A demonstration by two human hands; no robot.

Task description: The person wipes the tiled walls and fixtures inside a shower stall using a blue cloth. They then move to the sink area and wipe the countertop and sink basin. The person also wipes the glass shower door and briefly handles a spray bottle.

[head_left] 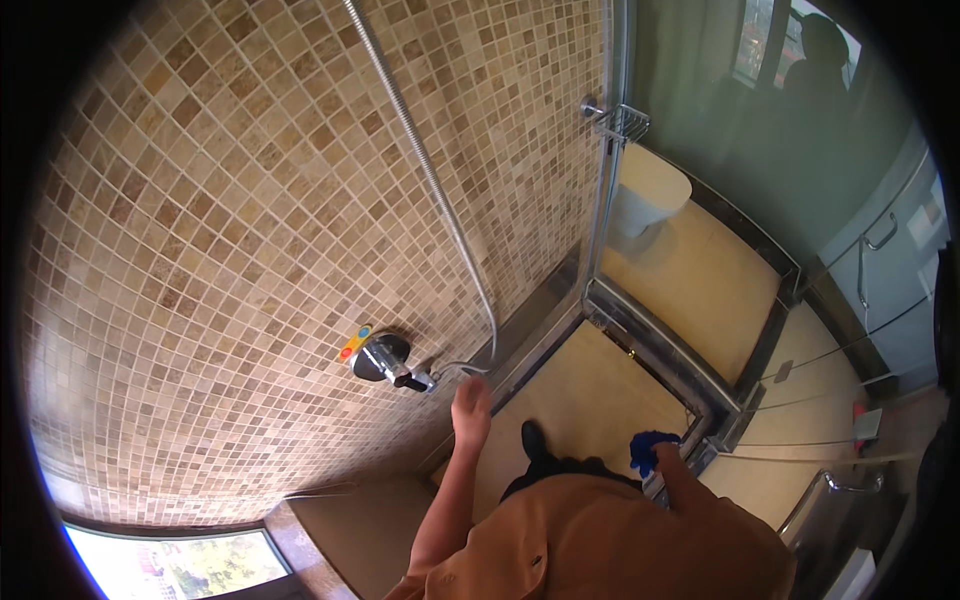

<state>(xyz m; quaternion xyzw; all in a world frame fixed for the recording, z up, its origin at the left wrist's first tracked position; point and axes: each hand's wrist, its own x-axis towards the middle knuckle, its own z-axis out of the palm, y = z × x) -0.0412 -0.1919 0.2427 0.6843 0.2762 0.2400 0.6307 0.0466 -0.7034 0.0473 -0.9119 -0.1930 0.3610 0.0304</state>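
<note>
My left hand (472, 402) reaches out beside the mosaic wall, close to the looped lower end of a metal shower hose (440, 195). Its fingers are foreshortened, so whether they touch the hose is unclear. Just left of it, a chrome shower mixer (384, 358) with a round plate sticks out of the wall, a yellow label with coloured dots (355, 342) at its edge. On the right, low by my side, my right hand (665, 458) is closed round a bunched, fluffy blue cloth (648, 447). Most of its fingers are hidden behind the cloth.
A raised dark sill (665, 345) and glass panels bound the beige shower floor (575, 385). Beyond the glass stands a white toilet (650, 190). A wire shelf (622, 122) juts from the wall. A window (180, 565) lies lower left; door handles (865, 265) are at right.
</note>
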